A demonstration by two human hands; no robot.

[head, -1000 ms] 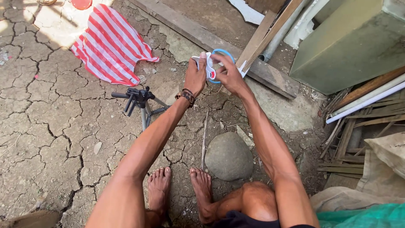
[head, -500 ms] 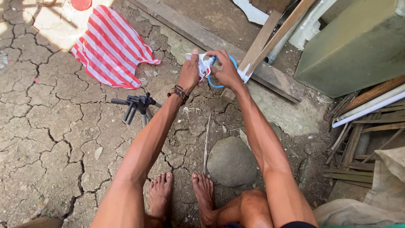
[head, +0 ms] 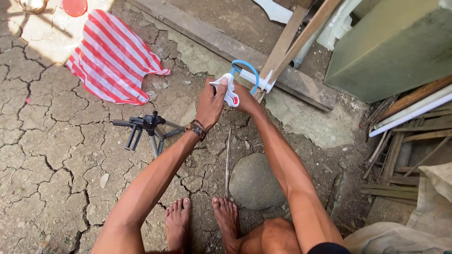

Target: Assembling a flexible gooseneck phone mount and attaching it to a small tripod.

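White cloth (head: 229, 92) sits pinched in your left hand (head: 210, 104), while your right hand (head: 245, 98), mostly hidden, grips a blue-and-white plastic tool (head: 252, 77) above cracked ground (head: 56, 155).

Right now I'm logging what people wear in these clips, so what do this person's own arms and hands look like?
Both arms are bare from the shoulder down, with no sleeves in view. The left hand has no glove, and a dark beaded wristband sits around the left wrist. The right hand is also ungloved, with nothing on the right wrist. No rings or markings can be made out.
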